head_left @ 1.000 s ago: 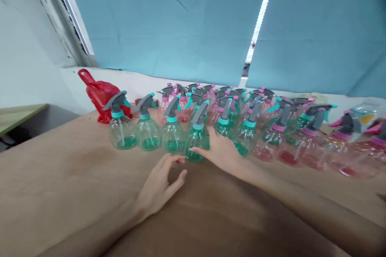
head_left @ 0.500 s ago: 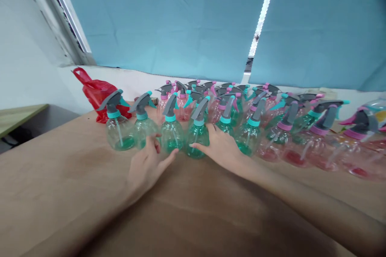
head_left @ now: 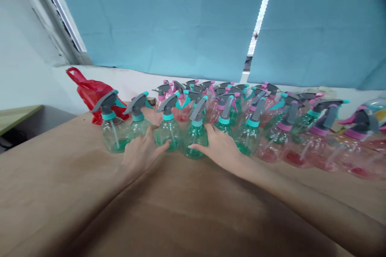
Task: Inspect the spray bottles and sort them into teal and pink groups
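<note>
On a brown table, green spray bottles are stood upright, just ahead of the hands. The left hand, fingers spread, is laid against two bottles; the right hand, partly open, is curved against one. Firmness of hold cannot be told.

1. One left hand touching the bottles.
2. One right hand touching the bottles.
3. Six teal-collared spray bottles standing in front.
4. Three pink-collared spray bottles standing alongside.
5. One red plastic bag lying behind.
6. More spray bottles crowding behind, too overlapped for counting.
</note>
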`<state>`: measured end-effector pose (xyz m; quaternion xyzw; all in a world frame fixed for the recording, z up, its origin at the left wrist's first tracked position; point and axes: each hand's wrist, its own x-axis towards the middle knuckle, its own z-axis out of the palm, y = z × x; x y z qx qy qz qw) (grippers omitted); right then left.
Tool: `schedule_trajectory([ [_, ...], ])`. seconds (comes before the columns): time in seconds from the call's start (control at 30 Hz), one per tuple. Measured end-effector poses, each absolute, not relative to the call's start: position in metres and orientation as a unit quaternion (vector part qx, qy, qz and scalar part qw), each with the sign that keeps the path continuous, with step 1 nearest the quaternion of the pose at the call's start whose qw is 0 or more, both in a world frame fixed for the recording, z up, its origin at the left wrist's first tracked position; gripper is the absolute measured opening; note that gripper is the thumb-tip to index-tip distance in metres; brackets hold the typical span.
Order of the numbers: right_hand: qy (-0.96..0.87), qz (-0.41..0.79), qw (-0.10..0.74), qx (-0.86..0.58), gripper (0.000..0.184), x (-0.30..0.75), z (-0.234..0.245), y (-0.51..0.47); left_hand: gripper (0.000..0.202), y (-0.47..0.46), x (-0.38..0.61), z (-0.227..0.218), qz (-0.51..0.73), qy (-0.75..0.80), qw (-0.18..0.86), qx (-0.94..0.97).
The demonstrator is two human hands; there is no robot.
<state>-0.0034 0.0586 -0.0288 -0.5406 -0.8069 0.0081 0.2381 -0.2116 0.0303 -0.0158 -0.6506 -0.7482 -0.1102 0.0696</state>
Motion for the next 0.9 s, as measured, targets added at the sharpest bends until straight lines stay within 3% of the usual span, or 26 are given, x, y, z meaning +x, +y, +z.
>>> schedule_trajectory([
  [0.2,-0.803,0.006,0.231,-0.549,0.067,-0.007,-0.028,0.060,0.089,0.038,-0.204,-0.015,-0.101,-0.756,0.088,-0.640],
  [0.67,-0.800,0.008,0.219,-0.558,0.078,-0.013,-0.030,0.064,0.077,0.029,-0.196,-0.005,-0.061,-0.736,0.116,-0.664],
  [0.77,-0.806,0.011,0.235,-0.543,0.080,-0.006,-0.028,0.055,0.084,0.029,-0.196,-0.006,-0.053,-0.749,0.110,-0.651],
  [0.9,-0.806,-0.001,0.299,-0.511,0.062,0.023,-0.023,0.039,0.082,0.024,-0.195,-0.006,-0.049,-0.760,0.107,-0.640],
])
